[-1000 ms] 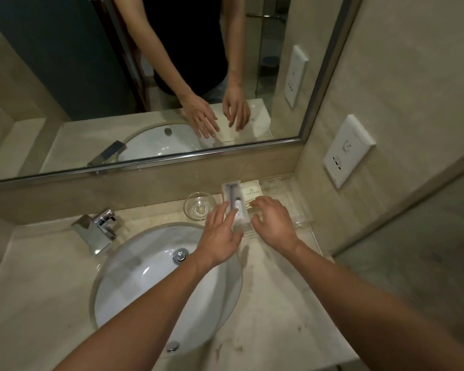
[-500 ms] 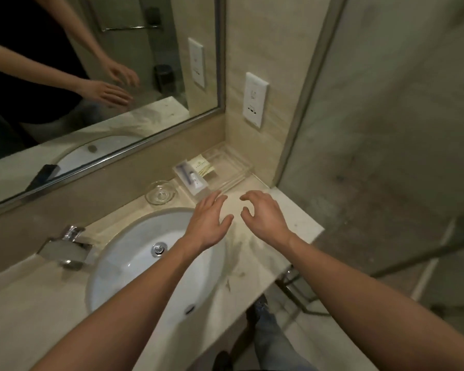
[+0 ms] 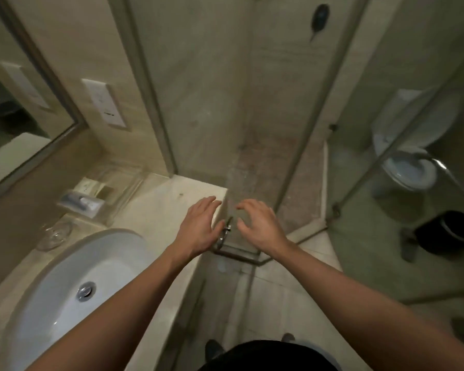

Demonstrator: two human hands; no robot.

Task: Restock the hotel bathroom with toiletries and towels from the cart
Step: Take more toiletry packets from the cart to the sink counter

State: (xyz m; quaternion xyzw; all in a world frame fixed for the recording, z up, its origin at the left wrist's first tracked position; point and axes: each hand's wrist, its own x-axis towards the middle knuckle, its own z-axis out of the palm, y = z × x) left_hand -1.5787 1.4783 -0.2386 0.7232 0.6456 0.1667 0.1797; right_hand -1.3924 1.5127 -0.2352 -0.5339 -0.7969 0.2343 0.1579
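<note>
The toiletries are blurred, their labels unreadable.

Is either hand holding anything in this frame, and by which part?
Nothing is held. The left hand and right hand are both empty, fingers loosely spread, near the counter corner. The toiletry packets lie in the clear tray.

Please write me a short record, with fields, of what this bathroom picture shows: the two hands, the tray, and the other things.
left hand: open, empty, over the right edge of the pale stone counter
right hand: open, empty, past that edge
tray: clear plastic tray at the wall, holding a clear toothbrush packet and a beige paper box
sink side: small clear glass dish, white oval sink
far right: white toilet, black round bin
</note>
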